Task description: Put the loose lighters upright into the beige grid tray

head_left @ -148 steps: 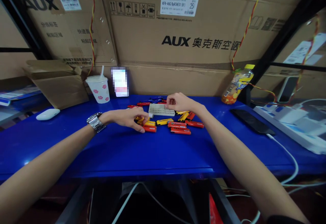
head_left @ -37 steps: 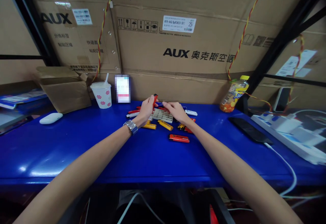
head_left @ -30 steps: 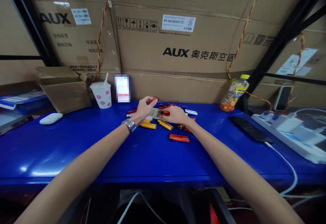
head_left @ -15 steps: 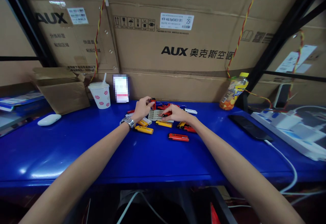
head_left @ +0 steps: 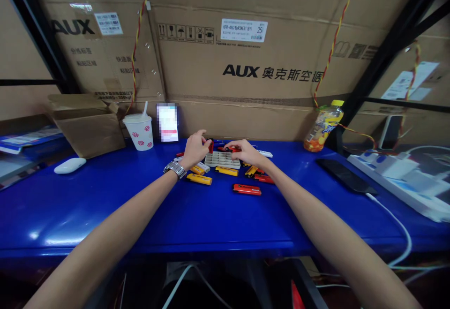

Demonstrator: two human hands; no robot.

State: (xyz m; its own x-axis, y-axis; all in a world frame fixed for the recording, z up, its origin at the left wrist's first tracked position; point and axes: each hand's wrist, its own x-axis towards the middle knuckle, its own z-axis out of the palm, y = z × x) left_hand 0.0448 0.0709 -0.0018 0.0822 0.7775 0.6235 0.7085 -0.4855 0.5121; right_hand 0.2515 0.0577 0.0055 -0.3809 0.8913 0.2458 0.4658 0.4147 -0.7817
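Observation:
My left hand [head_left: 196,150], with a metal watch on its wrist, is at the left back corner of a pale compartment tray [head_left: 221,159]. Its thumb and fingers close on a red lighter [head_left: 211,146], partly hidden. Over the tray's right back side, my right hand [head_left: 246,153] pinches another red lighter [head_left: 229,149] whose dark end points left. In front of the tray lie a yellow lighter [head_left: 227,171], a second yellow lighter [head_left: 199,179] and a loose red lighter [head_left: 246,189]. More lighters in several colours lie around the tray, some behind my hands.
A paper cup with a straw [head_left: 138,132] and a lit phone [head_left: 168,122] stand at the back left. A white mouse-like object [head_left: 70,165] lies left. At right are a drink bottle [head_left: 324,126], a dark phone [head_left: 346,176] on a cable and a power strip [head_left: 397,182]. Cardboard boxes [head_left: 274,112] line the back.
My right hand has lifted slightly back and up with its lighter, uncovering more of the tray. The lighter at my left hand sits a little lower, and the left index finger is raised.

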